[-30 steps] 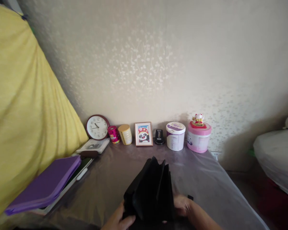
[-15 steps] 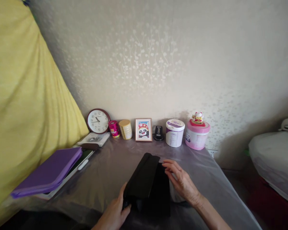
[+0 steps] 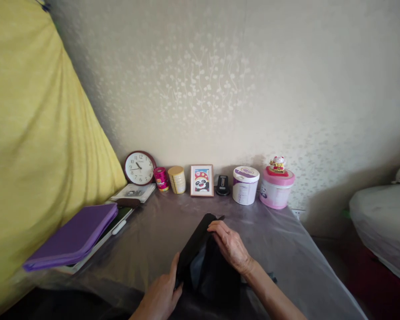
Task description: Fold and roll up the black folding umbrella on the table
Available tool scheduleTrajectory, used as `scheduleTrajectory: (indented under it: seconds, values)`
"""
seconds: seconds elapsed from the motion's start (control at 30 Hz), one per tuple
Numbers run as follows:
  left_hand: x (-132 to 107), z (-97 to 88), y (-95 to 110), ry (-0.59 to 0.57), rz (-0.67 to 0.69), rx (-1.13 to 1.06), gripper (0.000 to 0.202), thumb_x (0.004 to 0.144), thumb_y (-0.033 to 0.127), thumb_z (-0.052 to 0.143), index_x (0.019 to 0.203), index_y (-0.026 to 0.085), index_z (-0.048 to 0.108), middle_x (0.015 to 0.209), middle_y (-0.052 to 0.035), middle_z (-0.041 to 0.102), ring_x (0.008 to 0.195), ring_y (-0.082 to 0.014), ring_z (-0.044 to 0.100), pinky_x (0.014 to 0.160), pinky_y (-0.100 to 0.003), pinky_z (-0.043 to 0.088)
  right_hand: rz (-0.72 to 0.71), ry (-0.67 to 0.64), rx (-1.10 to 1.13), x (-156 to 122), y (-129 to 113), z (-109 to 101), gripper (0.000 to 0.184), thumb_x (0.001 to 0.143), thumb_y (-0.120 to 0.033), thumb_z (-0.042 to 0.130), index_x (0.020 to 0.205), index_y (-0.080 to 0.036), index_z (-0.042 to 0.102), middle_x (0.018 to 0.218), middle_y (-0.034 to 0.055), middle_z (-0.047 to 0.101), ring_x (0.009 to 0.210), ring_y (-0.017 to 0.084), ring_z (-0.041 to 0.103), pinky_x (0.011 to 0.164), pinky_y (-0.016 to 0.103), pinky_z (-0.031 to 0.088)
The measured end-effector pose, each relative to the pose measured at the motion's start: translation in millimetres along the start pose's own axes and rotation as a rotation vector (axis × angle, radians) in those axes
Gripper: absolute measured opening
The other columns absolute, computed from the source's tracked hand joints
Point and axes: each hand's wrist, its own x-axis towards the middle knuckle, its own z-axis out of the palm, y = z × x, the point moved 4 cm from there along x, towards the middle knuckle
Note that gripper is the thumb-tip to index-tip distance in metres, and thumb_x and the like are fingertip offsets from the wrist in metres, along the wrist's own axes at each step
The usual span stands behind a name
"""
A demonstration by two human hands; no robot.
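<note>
A black folded fabric item (image 3: 195, 246), whose exact kind I cannot make out, is held above the front middle of the table. Its upper part slants up and away, and a dark, greyish inner fold shows between my hands. My left hand (image 3: 163, 289) grips its lower left edge, thumb at the near side. With bent fingers, my right hand (image 3: 230, 246) pinches the top right edge of the fabric. The lower part of the item falls into shadow. Partly hidden behind my right forearm, a small dark thing (image 3: 272, 277) lies on the table.
Along the wall stand a clock (image 3: 140, 168), a pink can (image 3: 161, 179), a yellow-lidded jar (image 3: 177, 180), a panda picture frame (image 3: 202, 181), a black device (image 3: 223, 185), a white tub (image 3: 246, 186) and a pink-lidded tub (image 3: 276, 194) bearing a lucky cat (image 3: 277, 165). A purple folder (image 3: 73, 235) lies left.
My right hand has moved left onto the fabric's upper edge and closed on it. The fold between the hands has opened wider. The view has shifted slightly.
</note>
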Motion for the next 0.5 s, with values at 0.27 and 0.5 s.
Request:
scheduleTrajectory:
  seconds: [0.27, 0.5]
  values:
    - [2, 0.6, 1, 0.033, -0.076, 0.343, 0.058, 0.082, 0.023, 0.034, 0.138, 0.013, 0.020, 0.090, -0.0153, 0.064, 0.079, -0.0208, 0.064, 0.072, -0.031, 0.045, -0.008, 0.037, -0.126, 35, -2, 38, 0.023, 0.089, -0.014, 0.033, 0.099, -0.022, 0.053, 0.096, 0.0044, 0.057, 0.087, 0.013, 0.055, 0.079, 0.023, 0.044]
    - [5, 24.4, 5, -0.025, -0.088, 0.556, 0.066, 0.072, -0.003, 0.019, 0.132, 0.019, 0.036, 0.095, -0.0204, 0.061, 0.076, -0.0278, 0.065, 0.063, -0.038, 0.048, -0.069, -0.095, -0.352, 37, 1, 86, 0.015, 0.086, -0.011, 0.041, 0.091, -0.020, 0.053, 0.096, 0.0050, 0.057, 0.086, 0.017, 0.054, 0.074, 0.025, 0.045]
